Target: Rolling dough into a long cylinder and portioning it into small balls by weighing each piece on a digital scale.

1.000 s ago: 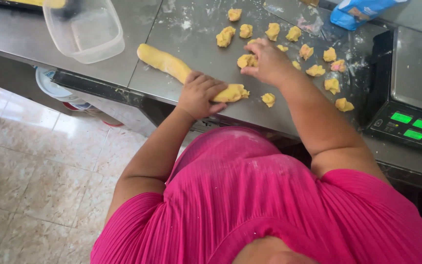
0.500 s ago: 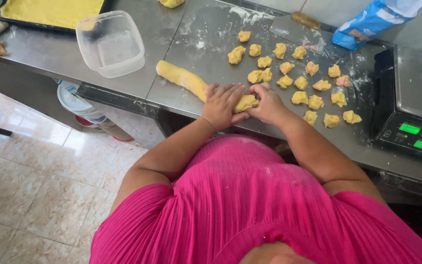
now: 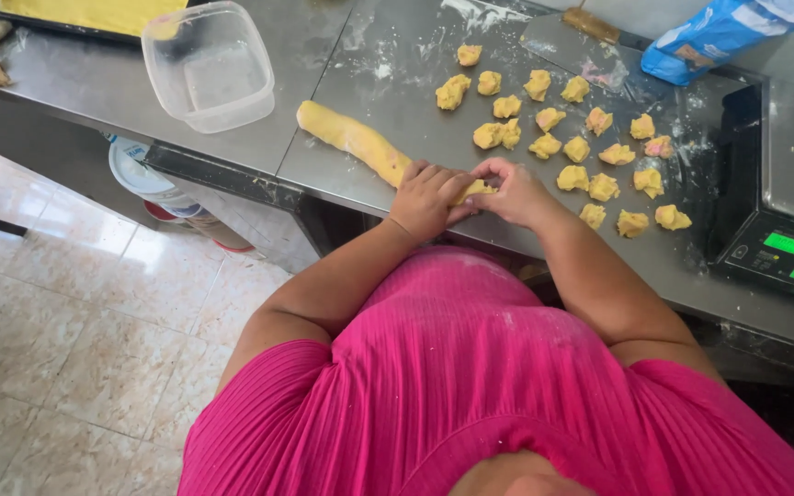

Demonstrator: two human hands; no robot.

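A long yellow dough roll (image 3: 351, 140) lies on the floured steel counter (image 3: 397, 55). My left hand (image 3: 426, 197) grips the roll's near end. My right hand (image 3: 512, 191) pinches the dough tip (image 3: 476, 190) sticking out beside my left hand. Several small torn dough pieces (image 3: 562, 124) are spread over the counter beyond my right hand.
A clear empty plastic tub (image 3: 209, 66) stands at the left, with a dark tray of yellow dough (image 3: 94, 13) behind it. A dough scraper (image 3: 581, 46), a blue bag (image 3: 719, 32) and a digital scale (image 3: 783, 193) sit at the right. White buckets (image 3: 144, 174) stand under the counter.
My right hand came back from the spread pieces to the end of the roll and now pinches it. My left hand stays on the roll. The view shifted down and right.
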